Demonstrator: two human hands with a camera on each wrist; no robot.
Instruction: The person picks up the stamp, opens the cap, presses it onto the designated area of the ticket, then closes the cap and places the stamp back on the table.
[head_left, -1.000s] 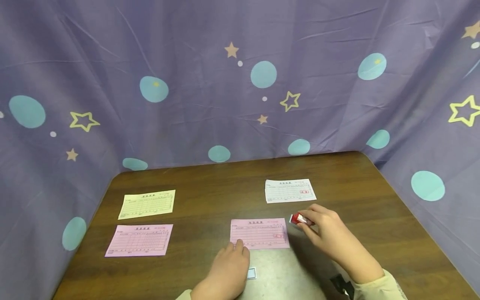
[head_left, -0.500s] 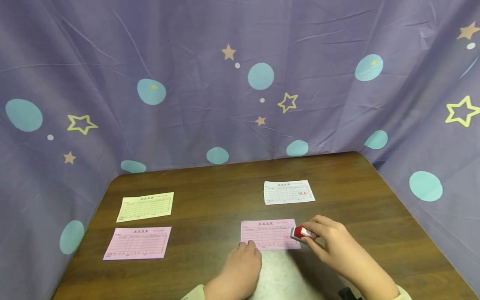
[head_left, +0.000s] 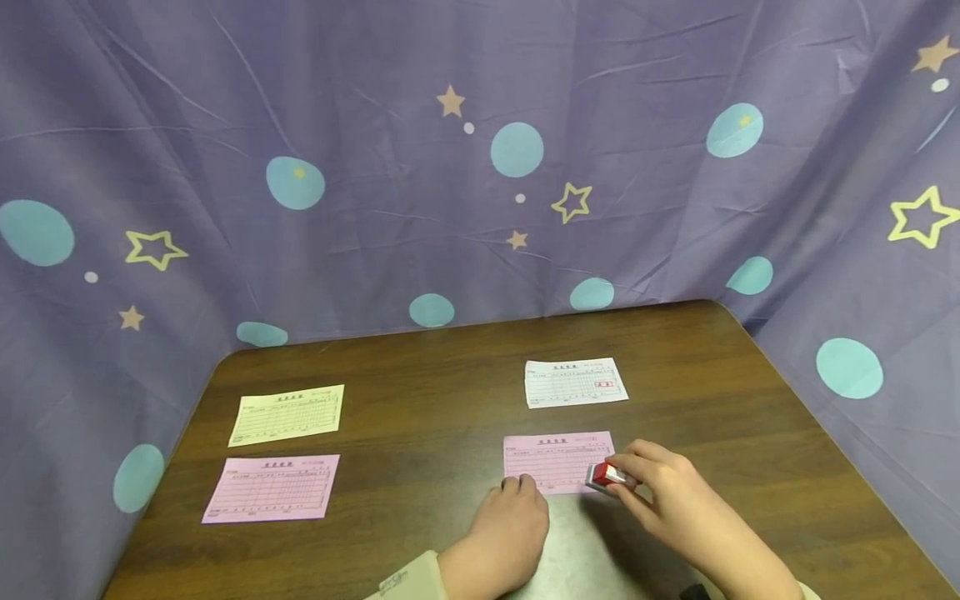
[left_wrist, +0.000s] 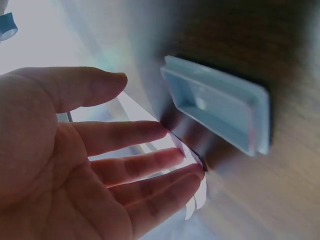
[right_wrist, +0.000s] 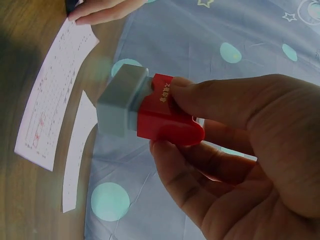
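Observation:
In the head view, my left hand (head_left: 513, 529) rests its fingertips on the lower left edge of a pink form slip (head_left: 551, 458). Its fingers look fairly straight in the left wrist view, where a pale grey rectangular stamp cap (left_wrist: 215, 107) lies hollow side up on the table beside them. My right hand (head_left: 678, 500) pinches a red-handled stamp (right_wrist: 162, 120) between thumb and fingers. The stamp's grey base hangs over the slip's lower right corner, apart from the paper in the right wrist view. A red boxed mark shows on the slip there.
Behind the pink slip lies a white slip (head_left: 562, 387) with a red boxed mark at its right. On the left are a yellow slip (head_left: 288, 414) and another pink slip (head_left: 273, 492). A purple patterned curtain (head_left: 360, 208) borders the wooden table (head_left: 420, 400).
The pink slip has slid right under my left hand. The stamp, which was off the slip's right edge, is now over its lower right corner. My left hand now hides the cap in the head view.

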